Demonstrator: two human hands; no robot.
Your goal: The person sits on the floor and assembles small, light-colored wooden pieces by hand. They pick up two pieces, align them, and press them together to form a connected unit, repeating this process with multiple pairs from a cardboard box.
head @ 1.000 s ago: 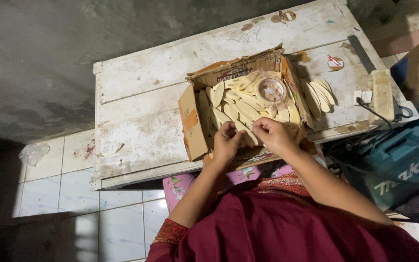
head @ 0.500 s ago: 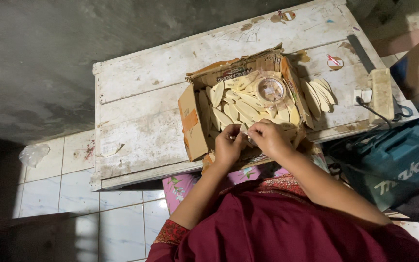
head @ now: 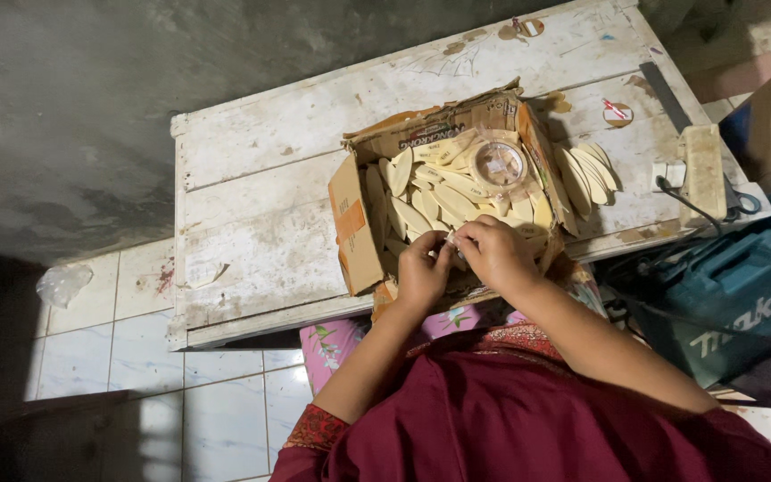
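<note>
A crumpled clear plastic bag [head: 62, 284] lies on the tiled floor [head: 100, 357] at far left, well apart from the work. Next comes the worn white tabletop [head: 261, 187], scuffed and stained. An open cardboard box [head: 354, 223] sits on it, its near flap folded outward; the box is filled with pale wooden pieces [head: 430, 201] of flat oval shape, and a roll of clear tape [head: 498, 164] rests on top of them. At the box's near edge the left hand [head: 421, 275] and the right hand [head: 493, 254] meet, fingertips touching. Both are closed in a pinch on one small pale piece [head: 451, 239] held between them, just above the box rim; its exact shape is too small to tell. Right of the box a fan of the same wooden pieces lies on the tabletop. Further right a white switch block with a black cable [head: 689, 203] sits near the edge. A teal tool case [head: 742, 295] stands beside the tabletop at far right.
</note>
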